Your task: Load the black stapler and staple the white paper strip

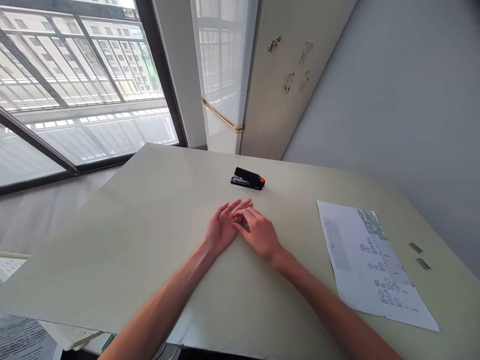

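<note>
My left hand (222, 227) lies palm up over the middle of the table, its fingers stretched out. Over that palm, my right hand (260, 233) has thumb and fingers pinched together on a small grey strip of staples (239, 222), mostly covered by the fingers. Just beyond both hands rests a black stapler (247, 179) with an orange-red tip at its right end; neither hand touches it. Two more strips of staples, a farther one (415, 247) and a nearer one (423, 263), lie apart near the table's right side.
A creased printed sheet of paper (360, 255) lies flat to the right of my right arm. The pale table (150, 210) has a grey wall (393, 100) along its right. Behind it stands a white fridge (225, 60), with a large window (82, 65) at the left.
</note>
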The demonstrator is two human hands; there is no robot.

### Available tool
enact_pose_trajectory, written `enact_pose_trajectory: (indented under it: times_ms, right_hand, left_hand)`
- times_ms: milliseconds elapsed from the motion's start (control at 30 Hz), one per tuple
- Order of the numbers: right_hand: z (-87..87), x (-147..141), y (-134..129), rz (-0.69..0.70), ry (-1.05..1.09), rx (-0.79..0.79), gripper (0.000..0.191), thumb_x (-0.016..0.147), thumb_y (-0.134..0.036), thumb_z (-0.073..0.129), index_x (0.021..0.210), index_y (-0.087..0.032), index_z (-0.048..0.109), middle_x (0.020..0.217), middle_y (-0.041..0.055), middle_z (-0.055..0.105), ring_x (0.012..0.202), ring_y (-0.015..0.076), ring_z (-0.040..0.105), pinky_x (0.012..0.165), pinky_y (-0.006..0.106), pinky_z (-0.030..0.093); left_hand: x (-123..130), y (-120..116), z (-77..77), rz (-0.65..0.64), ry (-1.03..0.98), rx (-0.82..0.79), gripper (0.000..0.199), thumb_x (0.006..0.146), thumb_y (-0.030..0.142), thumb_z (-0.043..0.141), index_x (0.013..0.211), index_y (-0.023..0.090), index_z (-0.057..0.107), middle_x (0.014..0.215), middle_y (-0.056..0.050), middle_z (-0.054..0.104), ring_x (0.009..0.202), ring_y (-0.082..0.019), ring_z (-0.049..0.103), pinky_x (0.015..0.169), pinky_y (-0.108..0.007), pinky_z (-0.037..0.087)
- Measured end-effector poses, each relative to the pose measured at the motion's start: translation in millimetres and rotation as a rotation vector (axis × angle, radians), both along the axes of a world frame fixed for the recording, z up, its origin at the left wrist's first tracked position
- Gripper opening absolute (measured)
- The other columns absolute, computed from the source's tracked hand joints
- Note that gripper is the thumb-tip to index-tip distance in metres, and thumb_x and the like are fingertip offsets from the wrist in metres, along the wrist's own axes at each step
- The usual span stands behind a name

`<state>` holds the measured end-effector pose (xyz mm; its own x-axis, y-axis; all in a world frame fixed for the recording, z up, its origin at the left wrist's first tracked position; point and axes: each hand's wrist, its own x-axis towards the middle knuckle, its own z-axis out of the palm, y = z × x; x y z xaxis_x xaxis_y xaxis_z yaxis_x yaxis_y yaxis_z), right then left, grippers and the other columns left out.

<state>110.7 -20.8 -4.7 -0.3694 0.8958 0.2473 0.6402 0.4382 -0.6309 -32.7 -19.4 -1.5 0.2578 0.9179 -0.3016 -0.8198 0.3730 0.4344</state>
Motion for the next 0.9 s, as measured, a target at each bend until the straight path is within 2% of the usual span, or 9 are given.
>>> enact_pose_trajectory:
  times_ms: [100,200,300,367,467,567,633,733,900]
  right_hand:
    - [8.7,13.5,-7.8,-0.003,0.017,-0.01,0.008,0.099,-0.023,0.069,0.108,-0.024,0.068,0.103,0.0021,0.075,0.093,0.0204,0.072,0.079,0.033,0.057]
    - [22.1,47.7,-22.5,-0.015,0.091,-0.009,0.012,0.102,-0.026,0.067,0.114,-0.025,0.068,0.102,0.002,0.074,0.089,0.0183,0.072,0.08,0.032,0.058]
    - [31.3,110.0,-41.2,-0.079,0.103,-0.009,0.021,0.104,-0.035,0.063,0.123,-0.028,0.068,0.106,0.0027,0.074,0.083,0.0174,0.072,0.083,0.033,0.059]
    - [30.6,162.4,-53.4,-0.256,0.072,0.011,0.024,0.103,-0.045,0.064,0.12,-0.029,0.07,0.107,0.0031,0.075,0.082,0.0186,0.072,0.082,0.035,0.06]
    - [19.1,240.5,-70.3,-0.591,-0.001,0.008,0.036,0.095,-0.057,0.068,0.116,-0.028,0.072,0.105,0.0045,0.077,0.079,0.0218,0.073,0.08,0.039,0.061]
    - [0.6,300.9,-86.5,-0.868,-0.029,-0.024,0.045,0.09,-0.063,0.069,0.116,-0.026,0.073,0.108,0.007,0.078,0.081,0.0256,0.075,0.073,0.04,0.061]
    - [-11.9,328.4,-95.7,-0.959,-0.046,-0.025,0.049,0.089,-0.065,0.066,0.116,-0.025,0.073,0.109,0.0091,0.079,0.083,0.0279,0.075,0.075,0.042,0.06]
    - [-26.6,357.0,-102.9,-1.036,-0.113,-0.003,0.056,0.09,-0.069,0.061,0.118,-0.022,0.072,0.108,0.0119,0.08,0.076,0.0287,0.074,0.077,0.046,0.057]
    - [-37.7,382.4,-96.6,-1.143,-0.249,0.03,0.056,0.092,-0.068,0.05,0.112,-0.02,0.072,0.106,0.0137,0.079,0.075,0.0302,0.07,0.075,0.049,0.052]
  left_hand:
    - [0.4,0.3,6.0,-0.014,-0.002,-0.035,0.033,0.102,0.03,0.055,0.121,0.007,0.068,0.148,-0.024,0.063,0.141,-0.033,0.059,0.111,-0.038,0.052]
    - [-1.4,2.8,10.2,0.048,0.004,-0.084,0.035,0.101,0.028,0.054,0.125,0.005,0.066,0.144,-0.026,0.065,0.138,-0.034,0.062,0.11,-0.042,0.055]
    - [-3.8,6.6,12.0,0.111,0.02,-0.135,0.037,0.1,0.027,0.055,0.128,0.004,0.065,0.14,-0.026,0.067,0.134,-0.036,0.065,0.109,-0.044,0.058]
    - [-4.6,9.3,12.5,0.136,0.032,-0.164,0.037,0.1,0.025,0.055,0.129,0.004,0.064,0.135,-0.025,0.07,0.13,-0.035,0.068,0.106,-0.045,0.06]
    - [-4.1,13.0,14.3,0.16,0.044,-0.197,0.035,0.1,0.024,0.054,0.127,0.005,0.065,0.121,-0.022,0.074,0.118,-0.032,0.074,0.1,-0.044,0.063]
    - [-2.4,15.8,18.2,0.159,0.054,-0.206,0.03,0.099,0.023,0.053,0.121,0.007,0.067,0.106,-0.018,0.074,0.1,-0.027,0.077,0.091,-0.04,0.066]
    - [-1.4,16.9,21.5,0.15,0.051,-0.206,0.027,0.098,0.021,0.054,0.117,0.008,0.068,0.098,-0.015,0.072,0.089,-0.023,0.075,0.083,-0.035,0.066]
    - [-0.6,17.9,26.0,0.153,0.032,-0.211,0.023,0.096,0.018,0.054,0.113,0.008,0.066,0.092,-0.012,0.068,0.08,-0.019,0.071,0.073,-0.031,0.065]
    - [0.1,19.5,29.3,0.175,0.02,-0.232,0.022,0.096,0.018,0.052,0.112,0.009,0.064,0.09,-0.011,0.065,0.077,-0.018,0.068,0.068,-0.031,0.063]
